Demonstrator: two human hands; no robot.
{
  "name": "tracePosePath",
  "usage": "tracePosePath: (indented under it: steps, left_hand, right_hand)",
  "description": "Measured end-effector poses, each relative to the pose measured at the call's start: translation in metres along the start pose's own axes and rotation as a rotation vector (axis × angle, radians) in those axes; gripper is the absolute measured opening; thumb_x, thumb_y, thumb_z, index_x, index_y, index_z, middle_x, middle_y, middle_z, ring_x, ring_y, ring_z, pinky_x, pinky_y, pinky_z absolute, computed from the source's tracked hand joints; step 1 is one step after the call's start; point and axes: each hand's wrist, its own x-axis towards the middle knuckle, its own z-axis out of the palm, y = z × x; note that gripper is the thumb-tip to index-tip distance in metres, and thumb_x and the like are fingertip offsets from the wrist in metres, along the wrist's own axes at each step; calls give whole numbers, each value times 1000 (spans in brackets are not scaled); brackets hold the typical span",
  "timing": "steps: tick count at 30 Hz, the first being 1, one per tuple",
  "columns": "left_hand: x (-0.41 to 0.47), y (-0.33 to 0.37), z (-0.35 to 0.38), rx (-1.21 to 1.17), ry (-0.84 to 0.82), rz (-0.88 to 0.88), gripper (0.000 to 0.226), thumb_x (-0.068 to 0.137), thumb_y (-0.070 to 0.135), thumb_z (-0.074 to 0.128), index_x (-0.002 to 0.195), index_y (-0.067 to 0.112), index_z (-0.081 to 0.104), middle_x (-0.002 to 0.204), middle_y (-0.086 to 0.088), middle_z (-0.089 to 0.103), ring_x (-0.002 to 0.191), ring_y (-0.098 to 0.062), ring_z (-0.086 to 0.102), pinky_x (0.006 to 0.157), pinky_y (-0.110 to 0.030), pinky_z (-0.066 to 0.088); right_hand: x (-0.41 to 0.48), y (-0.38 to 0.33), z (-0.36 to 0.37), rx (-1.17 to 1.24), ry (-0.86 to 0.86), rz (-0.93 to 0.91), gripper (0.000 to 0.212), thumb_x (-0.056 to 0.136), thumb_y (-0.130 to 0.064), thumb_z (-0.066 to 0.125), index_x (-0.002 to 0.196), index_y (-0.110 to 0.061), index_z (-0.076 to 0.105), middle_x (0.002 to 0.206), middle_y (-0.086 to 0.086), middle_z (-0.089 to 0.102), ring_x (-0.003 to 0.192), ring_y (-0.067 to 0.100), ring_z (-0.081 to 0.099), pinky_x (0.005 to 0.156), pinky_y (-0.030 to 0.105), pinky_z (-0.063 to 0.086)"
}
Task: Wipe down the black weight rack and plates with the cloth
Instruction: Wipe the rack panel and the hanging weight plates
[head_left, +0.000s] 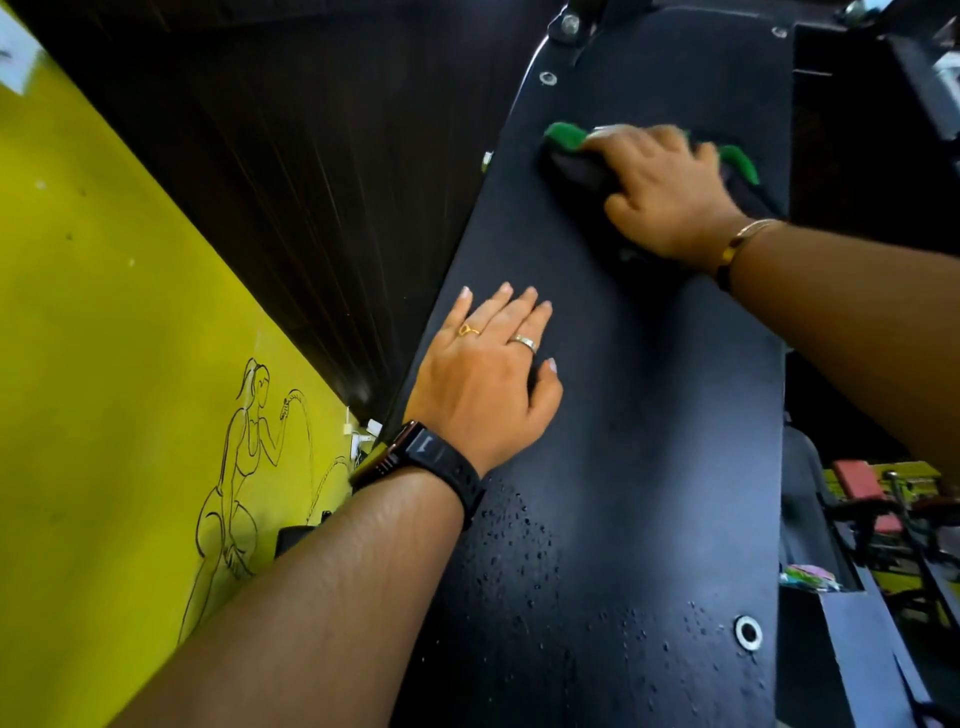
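Observation:
A tall black panel of the weight rack (649, 415) fills the middle of the view, with water droplets on its lower part. My right hand (665, 192) presses a dark cloth with green edges (569, 158) flat against the upper part of the panel, fingers spread over it. My left hand (488, 379) rests flat on the panel lower down, fingers straight, holding nothing. No weight plates are visible.
A yellow wall with a line drawing of a figure (244, 457) stands to the left, below a dark slatted surface (311, 182). Metal bolts sit in the panel at the top (548, 78) and the bottom right (748, 631). Gym equipment (883, 509) lies at the right.

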Motion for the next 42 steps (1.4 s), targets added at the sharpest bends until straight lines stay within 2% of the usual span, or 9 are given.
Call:
tracePosePath:
  steps: [4,7,16,19,24,29,33,36,42]
  left_hand:
    - [3,-1,0,66,-98,-30,67,87,41,28,143,11,47,149,-6,45,140,-24,38,117,-44,19]
    - [5,-3,2,107,-181,-51,73,87,46,19,151,15,32,157,-3,30,147,-21,24,119,-44,10]
    - [5,0,3,166,-241,-53,74,89,51,20,151,12,31,158,-5,28,147,-24,22,118,-47,13]
    - [5,1,0,150,-252,-62,77,87,54,19,152,13,28,159,-4,26,148,-23,20,119,-45,11]
    - [4,2,-2,138,-233,-94,84,83,57,23,153,10,24,158,-7,26,147,-23,23,118,-42,13]
    - [5,3,-4,80,-197,-114,92,81,62,29,152,4,21,156,-15,29,145,-29,28,116,-46,21]
    - [3,4,-4,83,-215,-48,91,82,66,31,150,6,32,153,-13,36,143,-29,32,117,-47,21]
    - [3,4,-4,104,-242,-43,88,83,65,29,149,8,35,153,-12,36,143,-28,31,117,-46,19]
    - [6,3,-5,142,-284,-17,83,86,63,26,149,9,37,155,-12,34,144,-29,29,117,-49,19]
  right_hand:
    - [-19,24,8,-10,112,420,53,86,-33,48,139,-29,44,151,7,29,133,40,27,99,58,29]
    - [-39,3,13,-25,157,499,56,83,-39,50,139,-31,47,144,11,35,128,43,30,97,57,32]
    - [-120,-9,21,-75,122,-260,69,74,-45,44,137,-18,51,141,9,52,125,36,48,96,58,34]
    - [-119,25,18,-105,80,-196,67,77,-48,42,140,-27,43,145,4,48,130,34,45,96,70,29]
    - [-103,-2,8,-26,16,187,76,71,-52,33,146,-38,34,153,-6,34,132,34,36,89,58,37]
    - [-140,-33,9,-67,1,-347,72,70,-43,40,141,-33,47,147,0,46,118,36,50,75,44,35]
    - [-145,8,10,-82,-2,-569,68,72,-39,44,139,-35,42,145,0,49,117,33,54,73,41,37]
    - [-132,36,9,-84,25,-370,67,72,-40,42,139,-35,41,142,3,52,114,34,54,74,44,43]
    - [-144,-21,16,4,73,396,71,74,-45,36,144,-34,40,150,2,40,128,34,40,88,55,36]
